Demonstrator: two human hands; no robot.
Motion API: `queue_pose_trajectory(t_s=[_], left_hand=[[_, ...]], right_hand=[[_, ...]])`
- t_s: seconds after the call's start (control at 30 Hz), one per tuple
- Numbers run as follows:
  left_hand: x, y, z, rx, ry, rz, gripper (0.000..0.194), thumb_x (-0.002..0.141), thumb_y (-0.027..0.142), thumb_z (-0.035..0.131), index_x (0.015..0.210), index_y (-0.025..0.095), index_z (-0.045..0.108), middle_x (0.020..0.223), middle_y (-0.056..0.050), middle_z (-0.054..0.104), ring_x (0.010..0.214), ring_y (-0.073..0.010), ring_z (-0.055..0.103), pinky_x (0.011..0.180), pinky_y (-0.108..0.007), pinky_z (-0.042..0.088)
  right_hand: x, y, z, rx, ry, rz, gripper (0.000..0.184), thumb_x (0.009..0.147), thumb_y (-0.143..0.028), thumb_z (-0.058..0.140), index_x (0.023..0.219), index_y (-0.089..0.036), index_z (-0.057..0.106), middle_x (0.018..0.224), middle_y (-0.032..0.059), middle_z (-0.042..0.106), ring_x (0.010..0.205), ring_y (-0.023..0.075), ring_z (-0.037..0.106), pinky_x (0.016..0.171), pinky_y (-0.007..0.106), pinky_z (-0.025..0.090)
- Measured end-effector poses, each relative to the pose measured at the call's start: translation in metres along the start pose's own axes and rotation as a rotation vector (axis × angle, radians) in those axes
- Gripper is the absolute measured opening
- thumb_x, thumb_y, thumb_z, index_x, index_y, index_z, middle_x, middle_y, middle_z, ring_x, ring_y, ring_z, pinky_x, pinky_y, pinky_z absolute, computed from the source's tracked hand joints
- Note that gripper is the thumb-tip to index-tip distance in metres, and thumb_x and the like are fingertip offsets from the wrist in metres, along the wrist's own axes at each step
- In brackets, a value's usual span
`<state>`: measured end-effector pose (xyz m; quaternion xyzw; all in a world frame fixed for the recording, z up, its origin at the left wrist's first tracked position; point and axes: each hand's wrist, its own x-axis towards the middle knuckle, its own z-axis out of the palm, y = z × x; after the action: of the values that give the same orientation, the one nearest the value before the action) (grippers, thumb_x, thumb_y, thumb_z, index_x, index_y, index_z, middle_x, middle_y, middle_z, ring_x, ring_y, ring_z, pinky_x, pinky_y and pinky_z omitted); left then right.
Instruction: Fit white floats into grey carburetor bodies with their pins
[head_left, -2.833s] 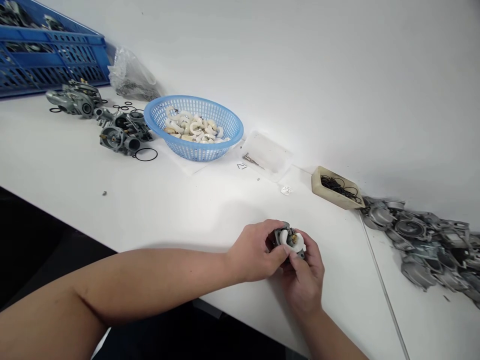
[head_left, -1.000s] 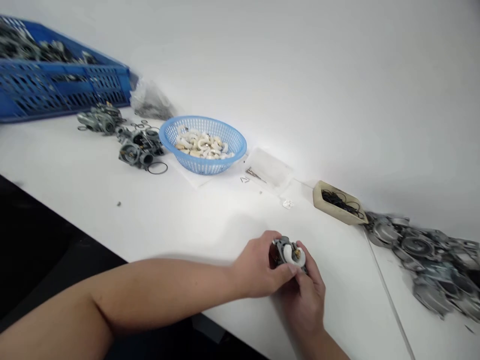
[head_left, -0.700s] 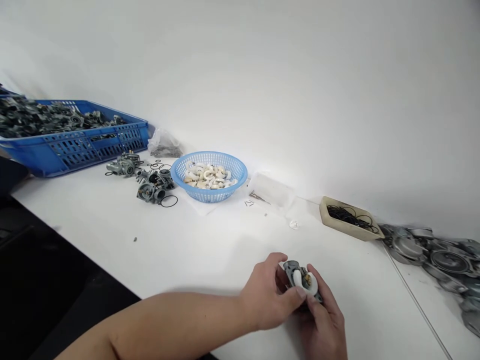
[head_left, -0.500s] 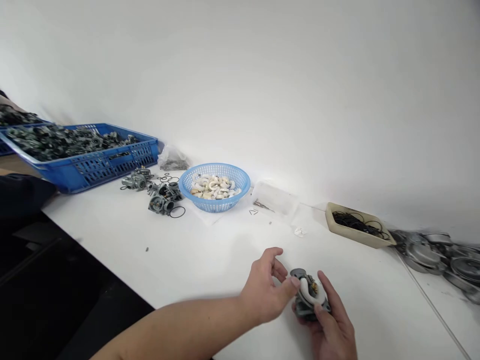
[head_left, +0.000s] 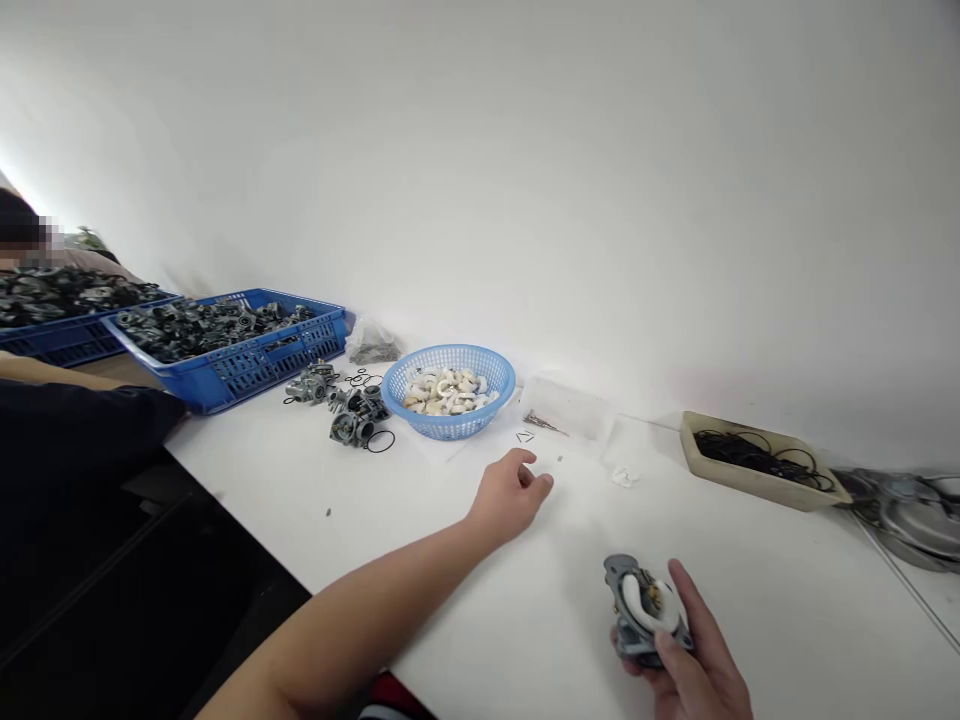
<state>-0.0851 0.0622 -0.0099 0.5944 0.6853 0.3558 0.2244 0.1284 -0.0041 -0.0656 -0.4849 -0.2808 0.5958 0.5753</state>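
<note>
A grey metal carburetor is gripped in my right hand, with its open side facing up. A white curved float sits in it around small brass parts, and my right thumb presses by the float. My left hand is over the white table, empty, its thumb and forefinger apart and curled. Just beyond its fingers lie a few tiny dark pins. Behind them a clear plastic tray holds thin metal pins. A blue round basket of white floats stands to the left of the tray.
Several carburetors and black O-rings lie left of the basket. Blue crates full of carburetors stand farther left, beside another person. At right are a cream bin of black rings and metal bowl-shaped parts.
My left hand has left the carburetor and moved up and left toward the pins. The right hand still holds the carburetor, lower and farther right in view. The view has shifted somewhat.
</note>
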Motion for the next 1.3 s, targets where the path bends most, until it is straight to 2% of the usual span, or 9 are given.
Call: queue_pose_trajectory(t_s=[0.17,0.27,0.5,0.63,0.73,0.9,1.1,1.2,1.3], left_hand=[[0.049,-0.017,0.006,0.263,0.010,-0.042,0.032,0.083,0.033,0.057,0.111,0.017,0.062,0.101,-0.009,0.068,0.096,-0.0238,0.062,0.084,-0.035,0.047],[0.066,-0.025,0.008,0.414,0.014,-0.045,0.029,0.084,0.029,0.055,0.108,0.016,0.064,0.107,-0.013,0.064,0.102,-0.0257,0.059,0.087,-0.035,0.045],[0.074,-0.035,0.014,0.628,-0.009,0.085,0.035,0.089,0.024,0.046,0.121,0.020,0.060,0.112,-0.012,0.060,0.111,-0.0272,0.051,0.094,-0.038,0.041],[0.077,-0.040,0.016,0.685,-0.014,0.131,0.031,0.090,0.024,0.045,0.112,0.020,0.066,0.114,-0.012,0.060,0.110,-0.0273,0.052,0.092,-0.039,0.043],[0.077,-0.042,0.016,0.712,-0.011,0.159,0.028,0.091,0.025,0.046,0.108,0.017,0.067,0.126,-0.011,0.056,0.114,-0.0269,0.051,0.094,-0.042,0.042],[0.067,-0.043,0.009,0.714,-0.059,0.209,0.027,0.091,0.024,0.048,0.113,0.016,0.063,0.128,-0.010,0.058,0.115,-0.0245,0.053,0.098,-0.044,0.040],[0.047,-0.042,-0.006,0.655,-0.112,0.257,0.026,0.089,0.020,0.042,0.093,0.016,0.068,0.108,-0.010,0.068,0.106,-0.0249,0.059,0.096,-0.040,0.041],[0.023,-0.040,-0.012,0.623,-0.130,0.298,0.025,0.088,0.022,0.044,0.093,0.018,0.068,0.111,-0.010,0.068,0.107,-0.0254,0.060,0.097,-0.041,0.041],[-0.022,-0.035,-0.016,0.602,-0.163,0.355,0.024,0.088,0.025,0.047,0.098,0.019,0.068,0.121,-0.009,0.065,0.113,-0.0264,0.059,0.099,-0.043,0.043]], right_hand=[[-0.003,-0.002,0.003,0.074,-0.023,-0.015,0.076,0.065,-0.044,0.080,0.134,-0.030,0.052,0.091,0.0034,0.067,0.058,0.0154,0.056,0.051,0.030,0.047],[-0.004,-0.003,0.003,0.091,-0.039,-0.018,0.073,0.065,-0.043,0.080,0.132,-0.030,0.053,0.088,0.0035,0.066,0.059,0.0159,0.056,0.051,0.030,0.046],[-0.007,-0.005,0.002,0.084,-0.083,-0.024,0.066,0.070,-0.044,0.078,0.130,-0.032,0.054,0.086,0.0020,0.066,0.061,0.0147,0.056,0.053,0.028,0.047],[-0.004,-0.003,-0.003,0.052,-0.118,-0.035,0.062,0.074,-0.042,0.075,0.131,-0.032,0.054,0.086,0.0019,0.066,0.060,0.0140,0.055,0.054,0.029,0.049],[0.000,0.000,-0.007,0.019,-0.172,-0.050,0.059,0.076,-0.042,0.073,0.131,-0.032,0.054,0.085,0.0027,0.067,0.061,0.0160,0.057,0.055,0.032,0.050],[0.000,0.002,-0.006,0.040,-0.188,-0.106,0.054,0.079,-0.036,0.071,0.130,-0.032,0.054,0.089,0.0025,0.066,0.060,0.0140,0.057,0.055,0.031,0.048],[0.000,0.000,-0.003,0.019,-0.217,-0.116,0.058,0.077,-0.031,0.069,0.132,-0.030,0.051,0.087,0.0015,0.064,0.060,0.0149,0.058,0.054,0.033,0.049],[0.001,0.000,-0.004,0.012,-0.221,-0.126,0.057,0.077,-0.030,0.067,0.132,-0.030,0.050,0.089,0.0014,0.063,0.061,0.0149,0.058,0.054,0.033,0.050],[0.001,0.000,-0.005,-0.001,-0.235,-0.121,0.057,0.079,-0.030,0.066,0.133,-0.030,0.049,0.089,0.0012,0.063,0.062,0.0146,0.058,0.055,0.033,0.050]])
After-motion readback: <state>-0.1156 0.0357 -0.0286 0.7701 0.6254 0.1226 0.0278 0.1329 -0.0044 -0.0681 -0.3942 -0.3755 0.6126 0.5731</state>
